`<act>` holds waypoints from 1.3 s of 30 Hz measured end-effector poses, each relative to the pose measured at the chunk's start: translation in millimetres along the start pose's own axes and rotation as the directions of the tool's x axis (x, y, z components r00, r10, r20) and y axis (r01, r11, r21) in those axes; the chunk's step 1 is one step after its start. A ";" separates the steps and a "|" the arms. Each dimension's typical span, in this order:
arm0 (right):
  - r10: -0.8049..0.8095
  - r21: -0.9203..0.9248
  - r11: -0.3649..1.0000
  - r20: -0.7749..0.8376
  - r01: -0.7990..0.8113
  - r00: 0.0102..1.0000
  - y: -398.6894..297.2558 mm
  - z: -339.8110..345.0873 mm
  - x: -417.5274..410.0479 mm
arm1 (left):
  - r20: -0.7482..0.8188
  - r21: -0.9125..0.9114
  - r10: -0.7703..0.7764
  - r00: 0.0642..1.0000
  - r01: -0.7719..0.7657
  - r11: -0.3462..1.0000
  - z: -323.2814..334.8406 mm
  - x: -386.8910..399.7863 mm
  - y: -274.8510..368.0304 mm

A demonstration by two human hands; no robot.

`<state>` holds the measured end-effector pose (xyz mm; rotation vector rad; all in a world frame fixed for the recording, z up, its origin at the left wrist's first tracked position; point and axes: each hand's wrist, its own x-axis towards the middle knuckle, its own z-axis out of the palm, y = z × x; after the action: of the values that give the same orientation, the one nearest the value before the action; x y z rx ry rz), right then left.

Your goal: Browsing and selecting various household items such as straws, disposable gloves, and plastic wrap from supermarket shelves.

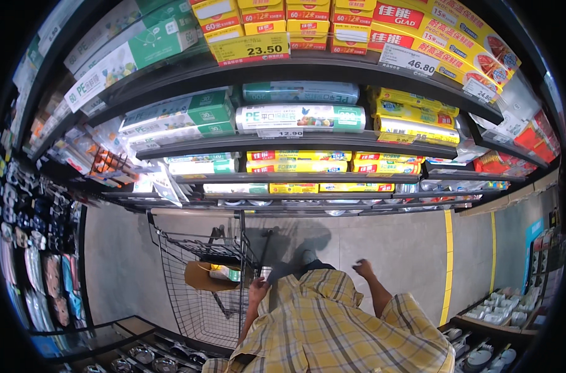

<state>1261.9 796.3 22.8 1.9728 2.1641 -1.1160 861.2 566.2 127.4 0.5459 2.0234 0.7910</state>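
Observation:
My left hand (259, 289) hangs beside the black wire shopping cart (175, 303), close to its side; whether its fingers touch the wire I cannot tell. Inside the cart is a brown bag or open carton (195, 276), with a white-and-green package (226, 273) and a bit of yellow packaging showing. On the other side of my body, my right hand (364, 268) is held out over the grey floor, loosely curled, with nothing seen in it. A yellow plaid shirt (320, 321) covers my body between the two arms.
Ahead rise shelves (311, 141) of cling film boxes (264, 29) and rolled food bags (301, 118), with price tags. Hanging goods (40, 270) line the left. White tableware (502, 307) stands at lower right, pans (142, 355) at lower left. Yellow lines (447, 265) mark the floor.

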 end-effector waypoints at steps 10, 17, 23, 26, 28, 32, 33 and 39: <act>0.495 0.479 0.581 0.433 -0.658 0.753 76.1 47.3 -202.5 | -0.005 -0.082 0.082 0.997 -0.082 0.993 -89.2 -19.8 -3.4; 0.400 0.551 0.666 0.306 -0.503 0.864 29.5 10.0 -256.6 | -0.053 -0.225 -0.022 0.998 0.009 0.974 -124.1 -42.9 -37.5; 0.263 0.642 0.673 0.256 -0.367 0.930 5.2 -16.5 -217.1 | -0.216 -0.391 -0.182 0.959 0.086 0.916 -127.0 -72.4 -70.7; 0.175 0.657 0.684 0.272 -0.316 0.946 -7.8 -34.4 -192.4 | -0.280 -0.515 -0.217 0.935 0.045 0.856 -122.9 -70.8 -52.9; 0.113 0.653 0.694 0.319 -0.305 0.941 -12.3 -43.2 -185.1 | -0.358 -0.446 -0.112 0.927 -0.065 0.893 -118.0 -60.2 -45.7; 0.016 0.667 0.689 0.377 -0.284 0.926 -5.1 -45.0 -171.2 | -0.392 -0.367 -0.116 0.912 -0.040 0.929 -106.1 -28.9 -21.9; 0.003 0.670 0.687 0.383 -0.281 0.924 -3.6 -51.9 -169.7 | -0.373 -0.326 -0.103 0.922 -0.026 0.945 -109.1 -24.3 -6.9; 0.281 0.650 0.592 0.387 -0.476 0.878 -47.1 -49.4 -128.5 | -0.425 -0.188 -0.283 0.860 0.222 0.957 -83.1 36.2 -47.0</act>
<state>1269.3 711.6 141.0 2.2019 1.1084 -2.2137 768.0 529.1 108.2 0.0062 2.3767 0.9426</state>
